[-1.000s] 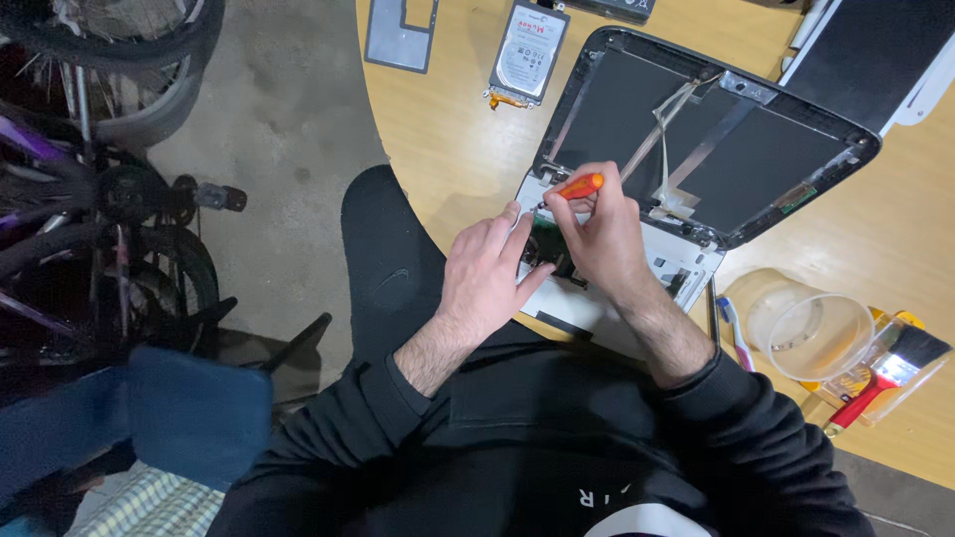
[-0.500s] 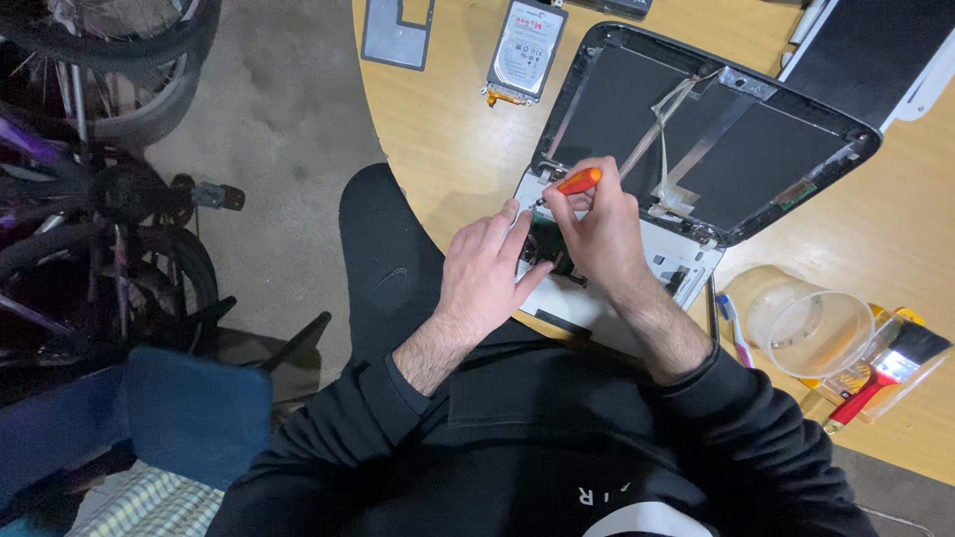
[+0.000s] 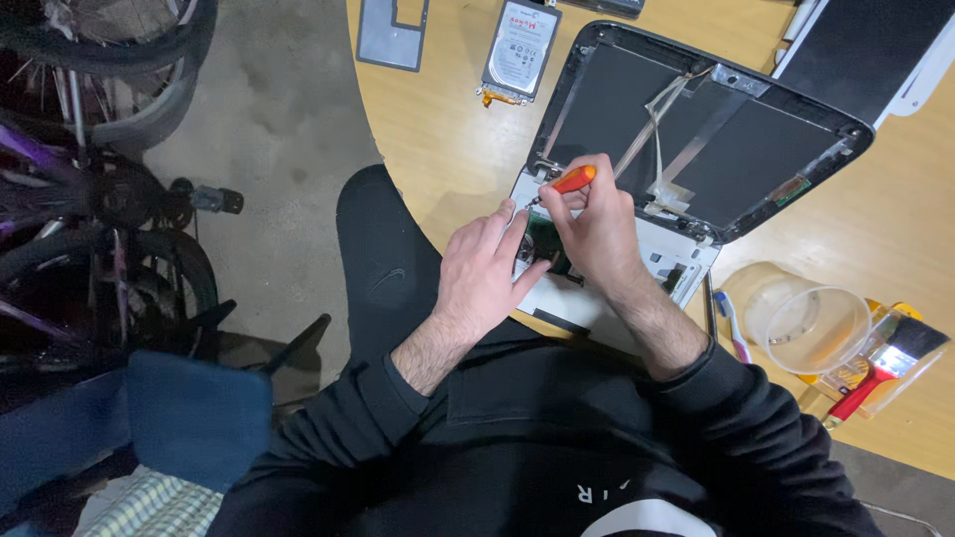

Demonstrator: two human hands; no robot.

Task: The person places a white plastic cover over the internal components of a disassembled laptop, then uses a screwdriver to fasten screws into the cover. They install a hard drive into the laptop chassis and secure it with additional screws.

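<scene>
Right hand (image 3: 589,231), frame centre: fingers clenched around orange-handled screwdriver (image 3: 567,182), tip angled down-left onto hinge corner of opened laptop (image 3: 686,139).
Left hand (image 3: 482,273), just left of right hand: fingers released, extended, fingertips resting on laptop base edge near screwdriver tip; grasps nothing.
Laptop lies on round wooden table (image 3: 438,129), centre to upper right.
Hard drive (image 3: 521,45): top centre.
Clear plastic cup (image 3: 811,323), red-handled brush (image 3: 890,358): lower right.
Bicycle (image 3: 90,199): left edge.

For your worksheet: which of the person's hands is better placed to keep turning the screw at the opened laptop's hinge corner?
Probably the right hand: it grips the orange screwdriver, tip at the laptop; the left hand only steadies.
</scene>
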